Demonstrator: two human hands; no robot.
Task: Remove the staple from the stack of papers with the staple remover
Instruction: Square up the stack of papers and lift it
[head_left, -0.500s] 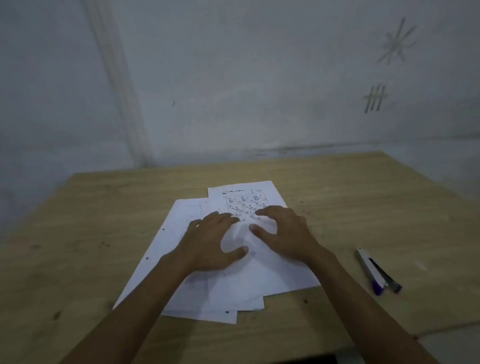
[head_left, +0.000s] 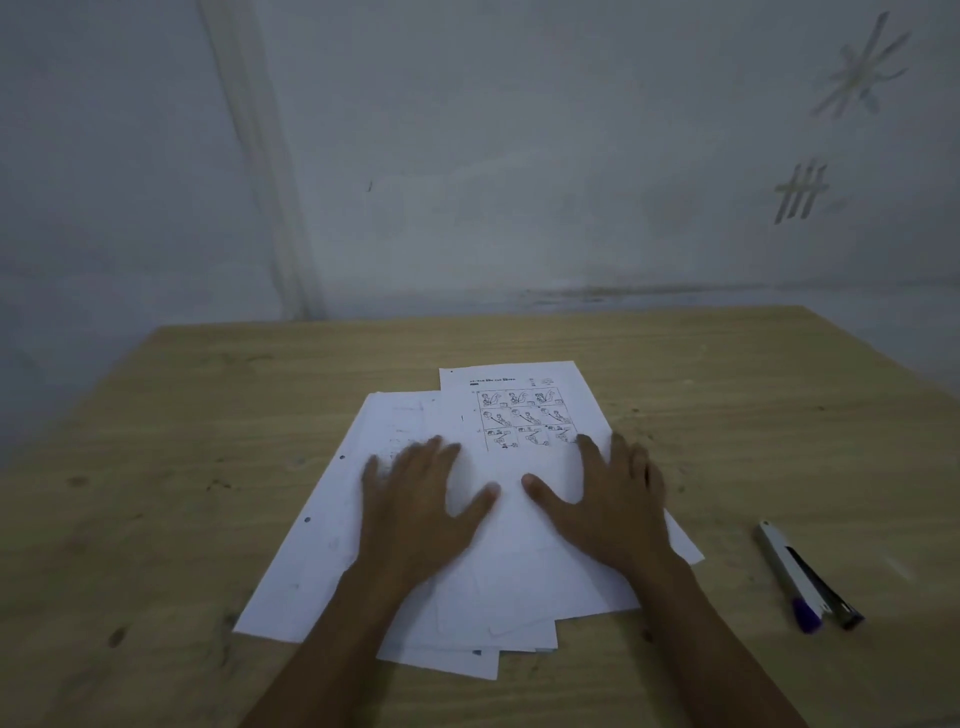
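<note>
Papers, loose stack on surface: left hand and right hand flat on top, each grip spread, pinching nothing. Staple remover right of papers, untouched; best to pin the sheets with one palm and find the staple, unseen here

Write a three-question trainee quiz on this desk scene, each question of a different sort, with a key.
1. True or false: the right hand holds the staple remover.
2. Multiple choice: where does the staple remover lie? A) on the papers; B) on the table, right of the papers; C) in the left hand.
3. Fill in: both hands rest ____ on the papers, fingers spread.

Key
1. False: it lies untouched on the table.
2. B
3. flat
</note>
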